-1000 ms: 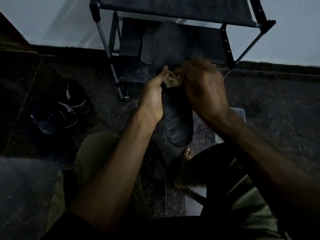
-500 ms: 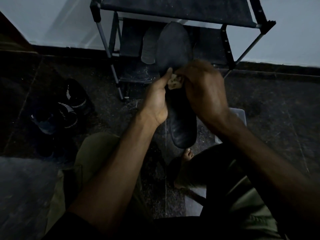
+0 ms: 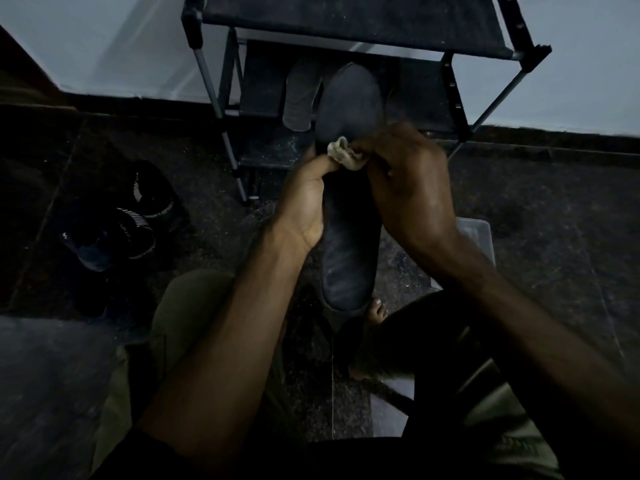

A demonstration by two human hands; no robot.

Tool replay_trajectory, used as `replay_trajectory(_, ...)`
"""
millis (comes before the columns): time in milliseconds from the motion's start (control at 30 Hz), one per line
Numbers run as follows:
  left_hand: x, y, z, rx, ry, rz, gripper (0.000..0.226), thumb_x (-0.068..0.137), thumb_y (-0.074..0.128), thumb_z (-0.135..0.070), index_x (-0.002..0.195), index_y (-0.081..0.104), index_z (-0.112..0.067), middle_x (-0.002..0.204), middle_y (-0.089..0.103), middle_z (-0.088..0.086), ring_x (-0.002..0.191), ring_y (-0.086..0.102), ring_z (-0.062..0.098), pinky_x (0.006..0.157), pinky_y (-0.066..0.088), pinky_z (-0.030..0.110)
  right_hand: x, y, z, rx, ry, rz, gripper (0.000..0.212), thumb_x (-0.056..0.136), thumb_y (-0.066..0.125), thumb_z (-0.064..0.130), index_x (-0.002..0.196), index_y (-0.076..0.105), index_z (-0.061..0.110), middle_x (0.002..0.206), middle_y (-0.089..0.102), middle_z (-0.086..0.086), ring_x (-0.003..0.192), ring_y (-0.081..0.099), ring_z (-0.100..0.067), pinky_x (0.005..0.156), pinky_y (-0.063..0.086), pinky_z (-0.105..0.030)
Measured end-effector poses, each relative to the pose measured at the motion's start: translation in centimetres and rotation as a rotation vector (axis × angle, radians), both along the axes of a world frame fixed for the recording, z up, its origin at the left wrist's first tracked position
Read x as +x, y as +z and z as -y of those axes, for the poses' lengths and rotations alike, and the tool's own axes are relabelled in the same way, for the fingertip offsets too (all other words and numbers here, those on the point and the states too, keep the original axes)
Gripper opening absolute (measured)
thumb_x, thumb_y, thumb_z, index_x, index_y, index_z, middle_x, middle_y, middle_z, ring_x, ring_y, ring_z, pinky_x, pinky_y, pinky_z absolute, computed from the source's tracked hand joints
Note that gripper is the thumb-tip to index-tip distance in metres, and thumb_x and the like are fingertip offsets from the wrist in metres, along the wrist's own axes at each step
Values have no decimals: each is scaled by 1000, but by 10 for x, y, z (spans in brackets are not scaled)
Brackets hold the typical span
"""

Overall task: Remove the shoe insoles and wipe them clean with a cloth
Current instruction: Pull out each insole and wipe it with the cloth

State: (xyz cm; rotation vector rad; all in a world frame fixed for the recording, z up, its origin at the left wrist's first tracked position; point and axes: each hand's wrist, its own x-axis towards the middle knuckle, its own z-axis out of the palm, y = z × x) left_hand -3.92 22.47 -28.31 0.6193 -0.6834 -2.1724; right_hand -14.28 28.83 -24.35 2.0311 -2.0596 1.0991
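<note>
nearest to us are our own knees, in olive trousers (image 3: 180, 327), with a bare foot (image 3: 375, 311) on the dark floor (image 3: 519, 209) between them; we judge that we sit low so the work stays close in front of us.

just beyond, we hold the dark insole (image 3: 349, 244) up off the floor, its heel end near and its toe end pointing far, towards the rack. our left hand (image 3: 304, 206) grips its left edge around the middle, thumb lying on the upper face and the fingers hidden behind it, which seems meant to brace it flat against the rubbing. our right hand (image 3: 408, 188) is curled round a small pale cloth (image 3: 344, 155) and pinches it down onto the insole just above the left thumb, so the pressure lands where the support is. we take the step in hand to be wiping the middle of this insole; the toe part above the cloth looks not yet reached.

right of the insole and behind our right forearm lies a pale plastic container (image 3: 474, 233). well to the left, dark shoes (image 3: 138, 220) with striped trim sit on the floor, apart from us, probably the source of the insoles.

farthest, the shoe rack (image 3: 453, 95) stands against the pale wall (image 3: 86, 39), and a second insole (image 3: 299, 95) rests on its lower shelf, seemingly put aside there.
</note>
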Motion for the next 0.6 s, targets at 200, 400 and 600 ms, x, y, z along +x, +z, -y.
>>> replay_trajectory(200, -1, 2, 0, -79, 14, 59, 37, 74, 59, 1, 111, 63, -4, 95, 71, 12, 93, 68, 26, 85, 53, 35, -6, 10, 5, -7, -23, 53, 23, 86, 55, -1, 100, 73, 6, 96, 68, -9, 86, 61, -15, 73, 48, -20)
replay_trajectory(400, -1, 2, -4, -208, -3, 154, 25, 85, 57, 1, 91, 75, -16, 92, 74, 6, 93, 68, 22, 87, 53, 33, -5, 6, 8, 21, 13, -40, 28, 89, 48, 11, 103, 71, 3, 100, 65, -13, 88, 63, -25, 70, 54, -42)
replay_trajectory(600, -2, 2, -8, -187, -34, 196, 26, 92, 51, 6, 110, 62, -9, 106, 68, 13, 105, 64, 29, 91, 53, 39, -14, 13, 19, 11, -8, -129, 37, 88, 38, 15, 100, 70, 0, 97, 65, -18, 84, 63, -31, 65, 53, -47)
